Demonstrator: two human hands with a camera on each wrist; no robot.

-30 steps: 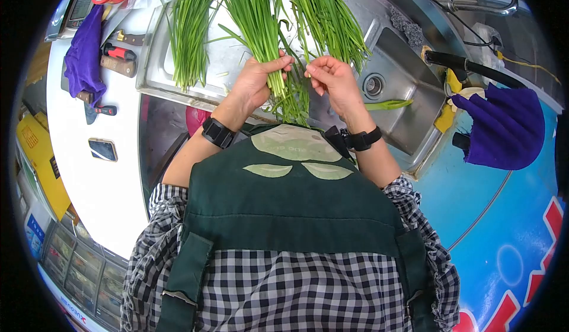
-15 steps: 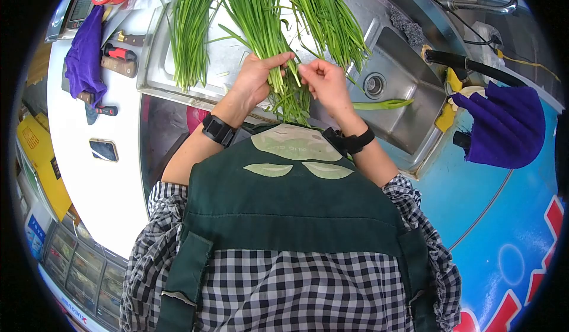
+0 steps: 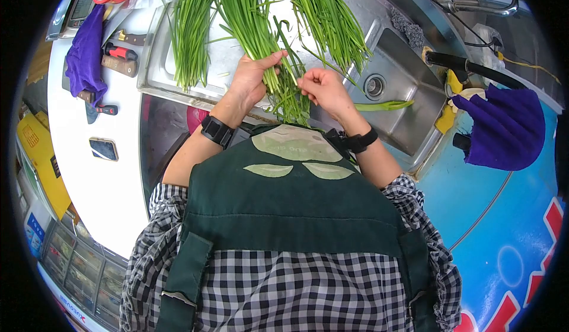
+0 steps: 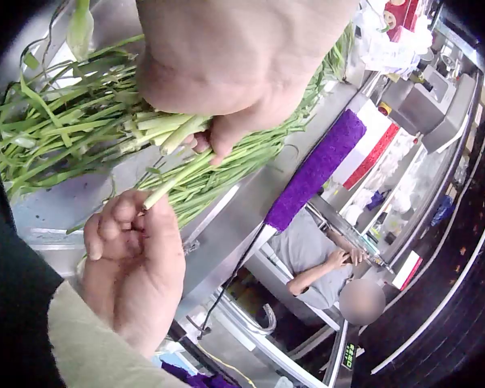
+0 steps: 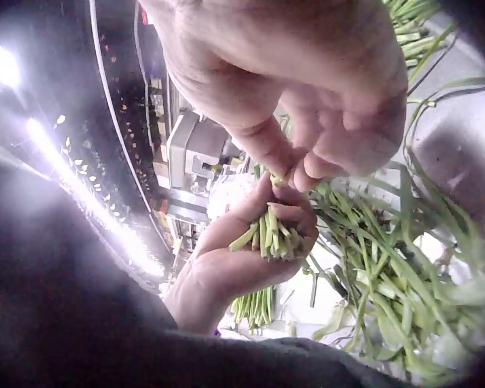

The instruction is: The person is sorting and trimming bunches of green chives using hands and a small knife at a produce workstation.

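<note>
My left hand [image 3: 250, 78] grips a bunch of garlic chives [image 3: 244, 27] near its pale cut ends, leaves pointing away over the steel drainboard. Close beside it, my right hand [image 3: 327, 90] pinches the pale end of a chive stalk [image 4: 166, 191] between thumb and fingertips. In the right wrist view the bunch's cut ends [image 5: 268, 236] poke out of the left fist, just below the right fingertips. Loose chive trimmings [image 3: 290, 104] lie in a heap beneath both hands. Two more chive bunches lie either side, one at left [image 3: 191, 42], one at right [image 3: 332, 27].
A sink basin [image 3: 409, 107] with a drain lies right, a long green leaf [image 3: 385, 105] across its near side. Purple cloths [image 3: 504, 127] hang on both sides. Knives [image 3: 118, 65] and a phone [image 3: 104, 149] rest on the white counter [image 3: 89, 196]. Another person [image 4: 311, 259] appears in the background.
The left hand has shifted slightly toward the body with the bunch. The right hand has moved slightly left and down, now pinching a stalk close to the bunch.
</note>
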